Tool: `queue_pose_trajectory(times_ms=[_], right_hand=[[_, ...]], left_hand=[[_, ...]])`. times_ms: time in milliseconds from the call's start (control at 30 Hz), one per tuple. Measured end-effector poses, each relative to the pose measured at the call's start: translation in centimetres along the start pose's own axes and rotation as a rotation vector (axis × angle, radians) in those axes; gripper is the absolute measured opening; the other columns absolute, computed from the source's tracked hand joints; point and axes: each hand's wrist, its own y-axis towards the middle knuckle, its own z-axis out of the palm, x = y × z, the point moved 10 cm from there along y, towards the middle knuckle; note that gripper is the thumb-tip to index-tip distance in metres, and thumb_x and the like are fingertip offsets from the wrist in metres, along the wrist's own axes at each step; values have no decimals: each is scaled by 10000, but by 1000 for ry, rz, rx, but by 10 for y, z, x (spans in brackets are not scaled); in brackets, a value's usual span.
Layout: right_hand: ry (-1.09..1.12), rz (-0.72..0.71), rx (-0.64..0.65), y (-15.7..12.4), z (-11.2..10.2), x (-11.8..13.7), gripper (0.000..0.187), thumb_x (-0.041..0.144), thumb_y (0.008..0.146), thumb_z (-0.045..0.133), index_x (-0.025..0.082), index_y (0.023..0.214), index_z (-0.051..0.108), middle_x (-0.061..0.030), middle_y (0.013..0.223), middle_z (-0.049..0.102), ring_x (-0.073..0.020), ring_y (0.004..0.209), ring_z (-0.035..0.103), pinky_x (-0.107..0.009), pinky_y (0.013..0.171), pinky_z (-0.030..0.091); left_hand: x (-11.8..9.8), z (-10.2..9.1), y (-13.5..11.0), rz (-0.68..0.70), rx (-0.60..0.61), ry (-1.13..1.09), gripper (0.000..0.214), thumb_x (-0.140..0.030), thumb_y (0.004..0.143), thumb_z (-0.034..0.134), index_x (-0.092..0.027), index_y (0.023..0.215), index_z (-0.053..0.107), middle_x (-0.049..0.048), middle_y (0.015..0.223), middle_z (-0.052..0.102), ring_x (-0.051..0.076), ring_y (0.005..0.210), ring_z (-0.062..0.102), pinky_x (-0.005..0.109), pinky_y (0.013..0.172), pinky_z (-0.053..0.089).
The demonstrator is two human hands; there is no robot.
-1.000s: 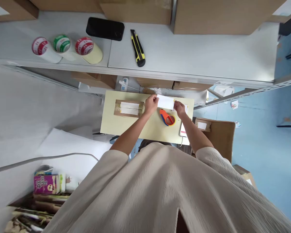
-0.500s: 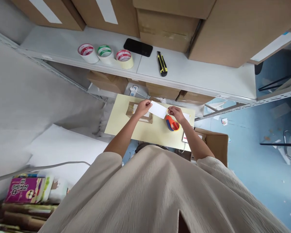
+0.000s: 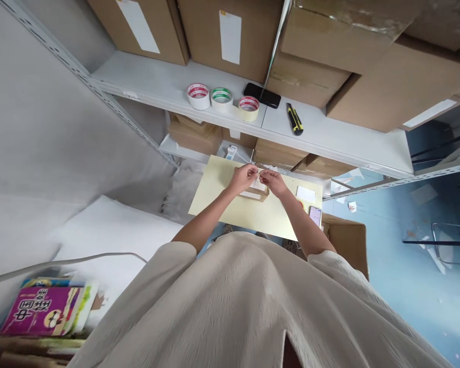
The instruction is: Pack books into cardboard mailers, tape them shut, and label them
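A: How far along are things with the small white paper piece (image 3: 257, 184)?
B: Partway, I'd judge. It is up between the fingers, just above the brown cardboard box (image 3: 261, 194), and not laid out flat.

A: Are both hands on it?
B: It looks that way. The left hand (image 3: 244, 176) and the right hand (image 3: 273, 181) nearly meet, each with thumb and fingertips pinched on its upper part. Whether its lower end touches the box, I can't tell.

A: What looks done already?
B: A narrow white paper strip (image 3: 250, 194) shows on the near part of the box. The hands hide much of the rest, so I can't say whether more is on it.

A: And what is left around it?
B: The box sits on the pale yellow rectangular desk (image 3: 210, 189). Towards the right end lies a white rectangular sheet (image 3: 305, 194), untouched and well apart from the box, with a phone with a lit screen (image 3: 315, 215) near it.

A: Anything beyond?
B: On the grey metal shelf (image 3: 350, 140) lies a yellow-and-black plastic cutter (image 3: 294, 119), out of both hands.
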Motion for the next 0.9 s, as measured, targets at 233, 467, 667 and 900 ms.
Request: queue_pose_trajectory(times_ms=[233, 467, 667, 900], right_hand=[[-12, -33, -11, -5, 40, 3, 401, 541, 691, 1095, 243, 811, 856, -5, 785, 755, -163, 796, 665, -342, 868, 617], [-109, -57, -48, -6, 44, 6, 462, 592, 612, 1113, 251, 821, 882, -11, 793, 776, -191, 839, 692, -389, 919, 649], [-188, -83, -79, -11, 38, 8, 420, 561, 628, 1096, 257, 817, 877, -3, 782, 773, -190, 820, 688, -395, 889, 649], [-224, -90, -116, -17, 26, 11, 308, 475, 664, 1033, 251, 799, 870, -5, 776, 782, -196, 805, 697, -378, 854, 629]], left_hand=[[9, -27, -10, 41, -16, -63, 182, -143, 979, 743, -225, 1069, 878, 86, 1173, 908, 231, 1090, 866, 374, 1081, 682], [16, -35, -11, 30, -1, -111, 189, -169, 976, 746, -231, 1050, 908, 85, 1139, 927, 255, 1103, 877, 402, 1089, 693], [23, -27, -11, 11, 26, -165, 132, -220, 967, 798, -220, 1055, 896, 91, 1135, 932, 261, 1101, 888, 402, 1076, 699], [23, -16, -6, -2, 61, -200, 138, -181, 954, 792, -215, 1041, 893, 117, 1177, 934, 280, 1145, 896, 426, 1099, 701]])
